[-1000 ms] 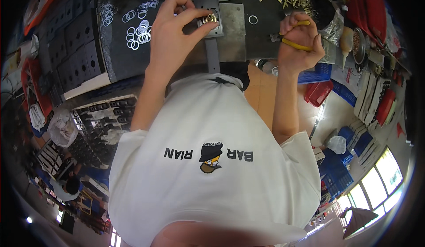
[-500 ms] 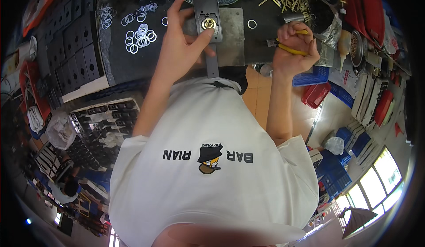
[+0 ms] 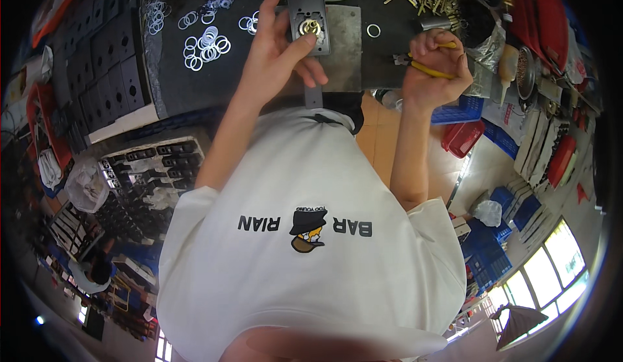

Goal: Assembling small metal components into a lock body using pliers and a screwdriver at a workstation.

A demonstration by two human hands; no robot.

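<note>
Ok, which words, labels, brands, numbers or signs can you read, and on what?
White T-shirt: clear dark lettering, upside down, beside a small cartoon print; I won't copy the wording.
Pale packet at right: red marks, too small to read.
Dark plate at the left hand: none I can make out.

Bench passable between plate and pliers; ring intervenes.

The left forearm slants far and right; its hand spreads, index finger pointing far, thumb reaching right. The right hand lies palm up, fingers curled inward.
</note>
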